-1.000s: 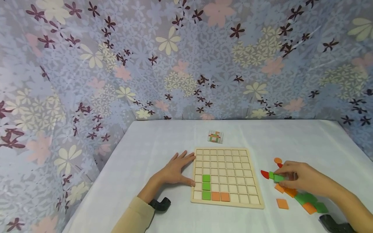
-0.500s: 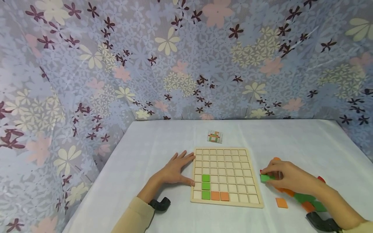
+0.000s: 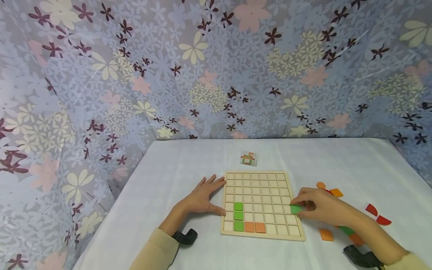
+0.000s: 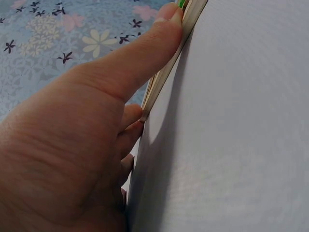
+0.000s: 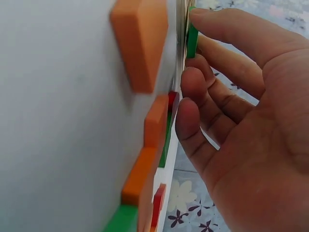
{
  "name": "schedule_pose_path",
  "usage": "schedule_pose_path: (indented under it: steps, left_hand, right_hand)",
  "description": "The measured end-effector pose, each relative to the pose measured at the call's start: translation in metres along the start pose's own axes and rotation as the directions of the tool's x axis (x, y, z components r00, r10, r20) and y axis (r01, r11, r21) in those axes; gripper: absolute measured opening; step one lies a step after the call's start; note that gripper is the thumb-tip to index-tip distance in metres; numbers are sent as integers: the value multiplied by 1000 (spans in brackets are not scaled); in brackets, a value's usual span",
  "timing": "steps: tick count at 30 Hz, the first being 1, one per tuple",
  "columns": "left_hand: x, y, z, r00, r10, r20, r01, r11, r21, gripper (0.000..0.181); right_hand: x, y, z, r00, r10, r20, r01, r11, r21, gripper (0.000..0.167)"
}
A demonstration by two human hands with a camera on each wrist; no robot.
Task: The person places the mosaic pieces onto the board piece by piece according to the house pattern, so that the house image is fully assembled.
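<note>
A wooden grid board (image 3: 253,187) lies on the white table, with three green squares (image 3: 238,216) in one column and two orange squares (image 3: 254,227) along its near row. My left hand (image 3: 201,197) rests at the board's left edge, fingers spread, and the left wrist view has its thumb (image 4: 159,38) against the rim. At the board's right edge my right hand (image 3: 320,206) pinches a green square (image 3: 295,209) between thumb and fingers. That green piece (image 5: 192,41) shows edge-on in the right wrist view, held by the right hand (image 5: 260,106).
Loose orange, green and red pieces lie right of the board, among them an orange square (image 3: 326,235), an orange disc (image 3: 321,185) and two red pieces (image 3: 383,220). Some are partly under the right forearm. A small pattern card (image 3: 249,158) lies behind the board.
My right hand has moved left from the loose pieces to the board's right edge with the green square, uncovering red and orange pieces behind it. The left hand has stayed in place.
</note>
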State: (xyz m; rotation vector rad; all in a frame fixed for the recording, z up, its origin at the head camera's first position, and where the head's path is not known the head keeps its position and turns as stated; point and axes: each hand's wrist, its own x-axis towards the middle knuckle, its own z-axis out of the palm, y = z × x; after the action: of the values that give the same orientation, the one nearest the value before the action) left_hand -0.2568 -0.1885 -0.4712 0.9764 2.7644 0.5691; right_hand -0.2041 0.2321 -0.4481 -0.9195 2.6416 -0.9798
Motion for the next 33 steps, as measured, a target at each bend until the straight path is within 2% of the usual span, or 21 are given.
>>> schedule_pose_path:
  steps: [3,7,14,19,24,29,33]
  left_hand:
    - [0,0,0,1000,2,-1,-2,1000,2,109]
    - [0,1,0,1000,-2,8,2,1000,-10,109]
    - [-1,2,0,1000,-7,13,7,1000,-11,108]
    - [-1,2,1,1000,-6,9,6,1000,-11,108]
    - [-1,2,1,1000,-1,2,1,1000,-9,108]
    - [-1,3,0,1000,10,-5,-10,1000,-3,108]
    - [-1,2,-1,1000,17,-6,-17,1000,3,108]
  right_hand:
    - [3,-3,3,1000,5,-1,-5,1000,-1,33]
    - [7,-8,10,999,-34,0,34,999,-5,30]
    - [14,-21,21,995,-85,54,83,996,36,28]
    - [18,-30,28,990,-125,70,125,992,4,24]
    - [21,-39,34,986,-142,85,141,990,16,23]
    - [22,-45,39,976,-202,78,201,979,22,23]
    - [23,-49,41,973,-220,64,220,975,7,22]
